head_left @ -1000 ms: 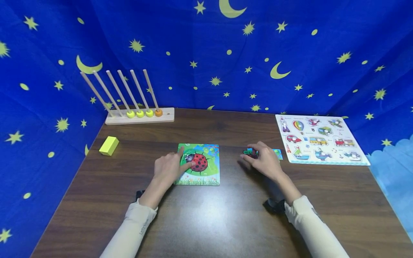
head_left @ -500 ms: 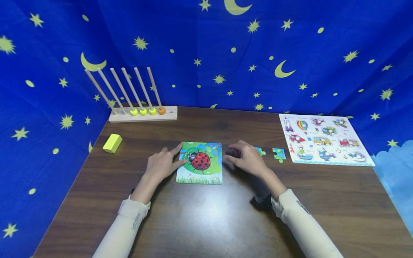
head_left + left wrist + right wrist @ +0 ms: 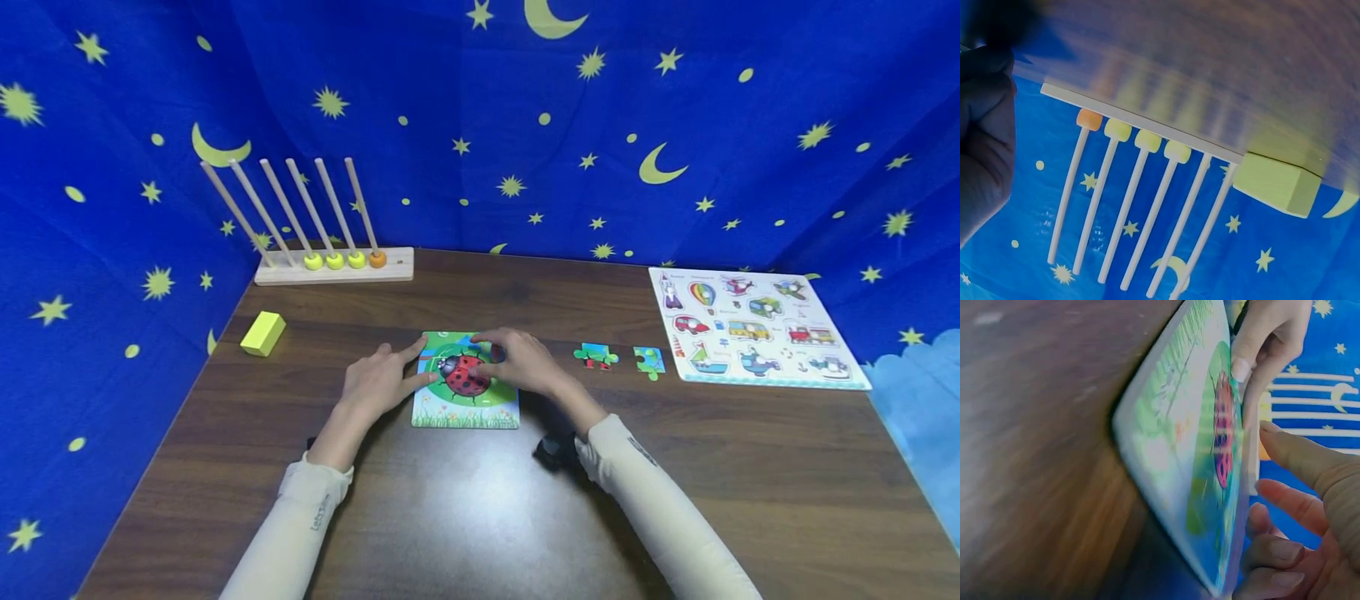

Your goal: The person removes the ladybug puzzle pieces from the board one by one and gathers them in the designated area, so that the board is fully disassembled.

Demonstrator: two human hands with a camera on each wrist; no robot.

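Observation:
A square ladybug jigsaw board (image 3: 450, 417) lies flat at the table's middle, its red ladybug in the centre. My left hand (image 3: 372, 385) rests at its left side, thumb and index finger stretched over the edge; in the right wrist view the left thumb (image 3: 1241, 369) touches the picture. Over the board's right half is my right hand (image 3: 528, 362), thumb and fingers apart. The right wrist view shows a gap between right thumb (image 3: 1297, 453) and fingers, with nothing in it. Right of the board lie two jigsaw pieces: a red-and-green one (image 3: 596, 352) and a blue-and-green one (image 3: 649, 359).
A white peg puzzle with vehicles (image 3: 716, 367) lies at the right. At the back left stands a wooden base (image 3: 337, 273) with several upright rods and a few beads. A yellow block (image 3: 262, 334) sits at the left, before a blue starry curtain (image 3: 450, 100).
My right hand has moved left from the loose pieces to the board's right half, uncovering both pieces. My left hand has shifted slightly left, staying at the board's edge.

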